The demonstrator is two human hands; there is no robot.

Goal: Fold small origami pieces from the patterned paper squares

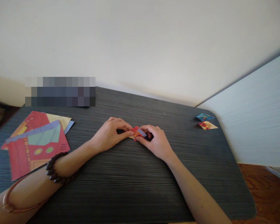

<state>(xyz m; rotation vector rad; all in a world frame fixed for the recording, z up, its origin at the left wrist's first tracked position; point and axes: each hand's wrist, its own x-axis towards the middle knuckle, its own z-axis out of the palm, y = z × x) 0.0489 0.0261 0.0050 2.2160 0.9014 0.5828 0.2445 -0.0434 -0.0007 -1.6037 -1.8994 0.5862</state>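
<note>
Between my two hands is a small folded piece of colourful paper point(137, 133), red with orange, yellow and lilac patches. My left hand point(112, 133) pinches its left end between thumb and fingers. The right end is gripped by my right hand point(156, 140), its thumb along the near edge and its fingers curled at the far side. The paper is low over the dark table, and fingertips hide parts of its ends. A dark bead bracelet and a copper-coloured bangle circle my left arm.
Several sheets of printed paper point(46, 140) lie overlapping at the table's left. At the far right sit a blue folded paper piece point(204, 117) and a cream-and-red one point(207, 125). A blurred-out patch point(60, 93) covers something at the back left. Behind the dark table point(130, 186) rises a pale wall.
</note>
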